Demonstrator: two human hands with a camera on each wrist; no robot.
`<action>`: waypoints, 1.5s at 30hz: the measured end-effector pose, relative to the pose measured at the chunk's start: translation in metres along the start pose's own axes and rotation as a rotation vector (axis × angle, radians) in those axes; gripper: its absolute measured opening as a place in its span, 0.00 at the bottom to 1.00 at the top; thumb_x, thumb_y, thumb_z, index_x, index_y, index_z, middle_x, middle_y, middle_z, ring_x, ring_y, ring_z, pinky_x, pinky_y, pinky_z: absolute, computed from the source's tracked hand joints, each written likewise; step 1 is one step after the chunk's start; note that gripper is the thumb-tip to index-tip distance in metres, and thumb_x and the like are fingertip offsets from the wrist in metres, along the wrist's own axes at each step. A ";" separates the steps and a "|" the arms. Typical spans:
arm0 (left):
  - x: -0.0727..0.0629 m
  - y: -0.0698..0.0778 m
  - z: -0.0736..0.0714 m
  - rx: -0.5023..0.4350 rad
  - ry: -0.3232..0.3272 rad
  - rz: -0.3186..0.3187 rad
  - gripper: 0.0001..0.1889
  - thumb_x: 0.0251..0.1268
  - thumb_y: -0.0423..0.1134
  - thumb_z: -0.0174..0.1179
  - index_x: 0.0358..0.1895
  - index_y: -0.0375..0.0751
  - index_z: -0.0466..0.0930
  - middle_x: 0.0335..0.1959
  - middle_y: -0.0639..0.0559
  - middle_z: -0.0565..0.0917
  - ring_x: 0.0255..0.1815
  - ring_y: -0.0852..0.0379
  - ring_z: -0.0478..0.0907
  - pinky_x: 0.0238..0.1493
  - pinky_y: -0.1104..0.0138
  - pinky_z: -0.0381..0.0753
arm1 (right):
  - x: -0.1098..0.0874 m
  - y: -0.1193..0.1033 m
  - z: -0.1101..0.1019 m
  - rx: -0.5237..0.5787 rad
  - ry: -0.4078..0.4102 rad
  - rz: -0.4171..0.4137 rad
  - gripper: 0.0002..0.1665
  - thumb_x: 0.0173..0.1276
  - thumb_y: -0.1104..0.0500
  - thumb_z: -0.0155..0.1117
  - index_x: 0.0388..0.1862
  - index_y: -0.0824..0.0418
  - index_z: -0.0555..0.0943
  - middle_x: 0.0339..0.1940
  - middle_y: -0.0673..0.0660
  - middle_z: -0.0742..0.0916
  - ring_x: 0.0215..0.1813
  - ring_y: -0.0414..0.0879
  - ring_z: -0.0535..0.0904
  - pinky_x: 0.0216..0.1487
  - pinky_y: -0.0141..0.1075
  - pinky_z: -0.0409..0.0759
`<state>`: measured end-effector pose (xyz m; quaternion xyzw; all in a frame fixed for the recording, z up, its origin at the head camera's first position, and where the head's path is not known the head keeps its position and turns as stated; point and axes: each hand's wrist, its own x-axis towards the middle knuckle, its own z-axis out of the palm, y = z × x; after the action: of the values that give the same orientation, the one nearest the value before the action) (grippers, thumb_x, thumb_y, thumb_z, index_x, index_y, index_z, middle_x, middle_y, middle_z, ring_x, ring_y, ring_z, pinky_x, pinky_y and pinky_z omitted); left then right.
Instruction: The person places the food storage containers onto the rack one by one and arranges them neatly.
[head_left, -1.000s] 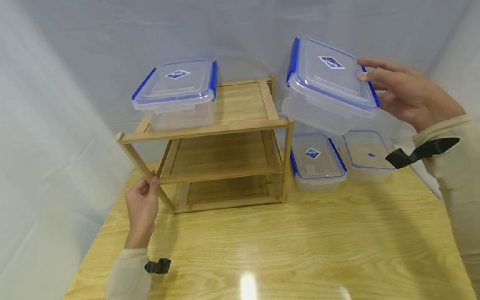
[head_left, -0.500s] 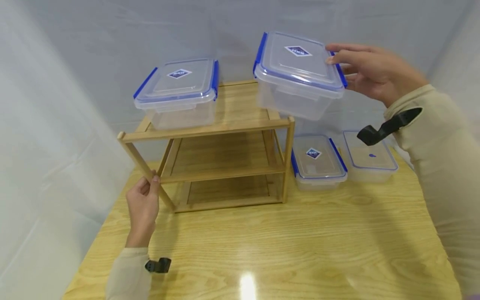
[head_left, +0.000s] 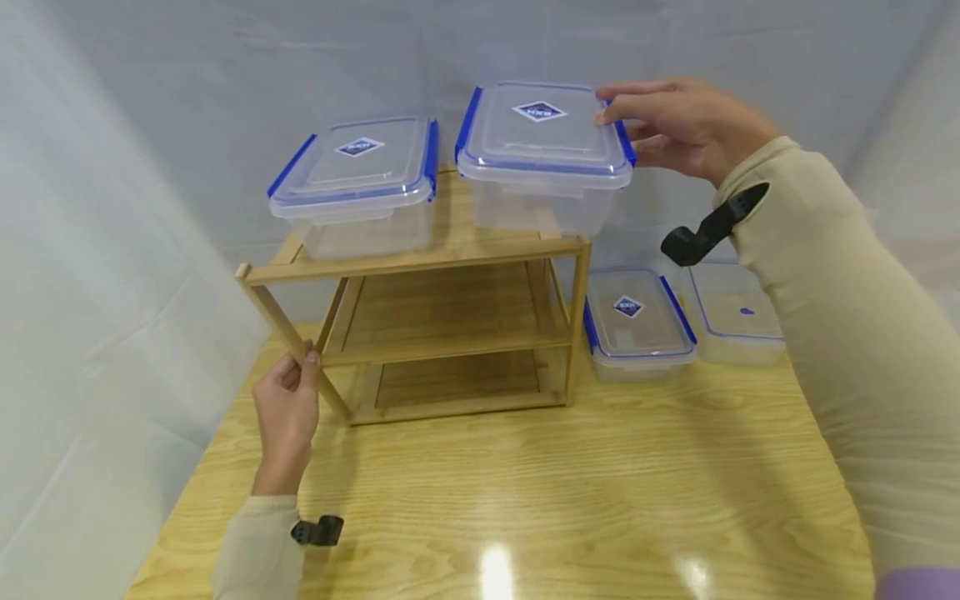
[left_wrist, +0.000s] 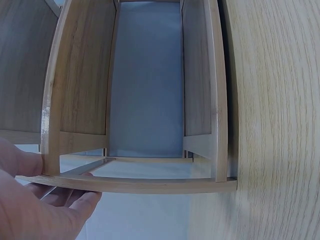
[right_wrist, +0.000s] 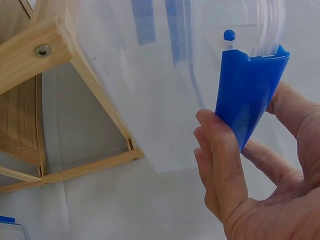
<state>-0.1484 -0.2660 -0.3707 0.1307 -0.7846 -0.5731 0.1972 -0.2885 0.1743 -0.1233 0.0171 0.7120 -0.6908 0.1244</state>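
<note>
My right hand (head_left: 678,125) grips the right edge of a clear food container (head_left: 543,137) with a blue-trimmed lid, thumb and a finger over the lid, other fingers below. In the right wrist view those fingers curl under its blue clip (right_wrist: 250,92). The container is level over the right part of the top shelf of a three-tier wooden rack (head_left: 420,258). My left hand (head_left: 288,408) pinches the rack's front left post at middle-shelf height; the left wrist view shows thumb and fingers on either side of that post (left_wrist: 145,186). A similar container (head_left: 356,179) sits on the top shelf's left part.
Right of the rack, a lidded container (head_left: 637,321) with blue clips stands on the wooden table (head_left: 480,492). Beside it is another clear container (head_left: 738,312), partly covered by the right sleeve. The rack's middle shelf (head_left: 450,304) has a visible bare board. A white sheet hangs behind.
My right hand has carried its container leftward from right of the rack to over the top shelf, and it has tilted to level. My left hand stays on the post.
</note>
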 end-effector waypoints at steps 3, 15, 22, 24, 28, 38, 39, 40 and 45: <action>0.000 0.001 0.000 0.001 0.005 -0.008 0.22 0.81 0.45 0.51 0.71 0.40 0.73 0.66 0.40 0.77 0.68 0.46 0.74 0.68 0.59 0.75 | 0.003 -0.002 0.006 -0.034 -0.007 -0.003 0.39 0.62 0.62 0.78 0.71 0.44 0.76 0.64 0.52 0.75 0.63 0.48 0.74 0.65 0.39 0.79; -0.002 0.001 0.001 -0.005 0.002 0.010 0.23 0.81 0.45 0.51 0.71 0.39 0.73 0.65 0.38 0.78 0.68 0.46 0.74 0.68 0.58 0.75 | 0.010 -0.002 0.025 -0.013 0.032 0.001 0.38 0.60 0.62 0.80 0.69 0.48 0.78 0.64 0.54 0.78 0.60 0.49 0.78 0.58 0.38 0.84; -0.003 0.000 0.002 -0.017 -0.003 0.022 0.22 0.81 0.44 0.51 0.71 0.38 0.73 0.64 0.38 0.78 0.67 0.45 0.75 0.67 0.58 0.76 | 0.010 0.001 0.031 -0.011 0.054 -0.006 0.37 0.61 0.61 0.79 0.69 0.48 0.78 0.61 0.54 0.80 0.57 0.48 0.80 0.51 0.35 0.87; -0.003 0.001 0.002 -0.019 0.000 0.026 0.22 0.81 0.43 0.51 0.70 0.37 0.73 0.64 0.38 0.79 0.67 0.45 0.75 0.67 0.58 0.76 | 0.009 0.001 0.032 -0.020 0.053 -0.018 0.37 0.62 0.61 0.78 0.70 0.48 0.77 0.60 0.54 0.80 0.57 0.48 0.80 0.52 0.34 0.86; -0.004 0.002 0.002 -0.019 0.006 0.032 0.22 0.81 0.42 0.51 0.70 0.36 0.73 0.64 0.38 0.79 0.66 0.45 0.76 0.67 0.59 0.76 | 0.009 0.002 0.035 -0.040 0.061 -0.037 0.38 0.63 0.60 0.77 0.71 0.48 0.75 0.61 0.53 0.80 0.58 0.48 0.80 0.55 0.34 0.85; -0.003 0.002 0.000 -0.014 0.006 0.028 0.21 0.81 0.43 0.51 0.69 0.36 0.74 0.65 0.39 0.79 0.67 0.45 0.75 0.67 0.62 0.76 | 0.007 0.009 0.035 -0.068 0.024 -0.097 0.39 0.60 0.53 0.79 0.70 0.52 0.75 0.60 0.54 0.81 0.58 0.50 0.81 0.57 0.36 0.84; -0.003 0.002 0.000 -0.012 0.006 0.026 0.21 0.81 0.43 0.51 0.69 0.37 0.74 0.65 0.39 0.79 0.67 0.45 0.75 0.67 0.61 0.76 | 0.006 0.010 0.033 -0.071 0.018 -0.102 0.40 0.60 0.52 0.79 0.70 0.52 0.75 0.59 0.55 0.81 0.58 0.50 0.81 0.56 0.36 0.85; -0.003 0.002 0.000 -0.011 0.005 0.024 0.21 0.81 0.43 0.51 0.69 0.37 0.74 0.65 0.39 0.79 0.67 0.45 0.75 0.67 0.61 0.76 | 0.005 0.011 0.032 -0.069 0.011 -0.104 0.40 0.59 0.52 0.79 0.70 0.53 0.75 0.59 0.55 0.82 0.57 0.50 0.82 0.56 0.36 0.85; -0.002 0.001 0.000 -0.011 0.006 0.023 0.21 0.81 0.43 0.51 0.69 0.37 0.74 0.65 0.39 0.78 0.67 0.44 0.75 0.68 0.59 0.75 | -0.002 0.017 0.020 -0.029 -0.029 -0.102 0.40 0.59 0.53 0.80 0.70 0.55 0.74 0.57 0.57 0.84 0.53 0.51 0.85 0.54 0.39 0.86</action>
<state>-0.1463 -0.2647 -0.3700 0.1223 -0.7823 -0.5748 0.2066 -0.2802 0.1555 -0.1397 -0.0313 0.7202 -0.6859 0.0996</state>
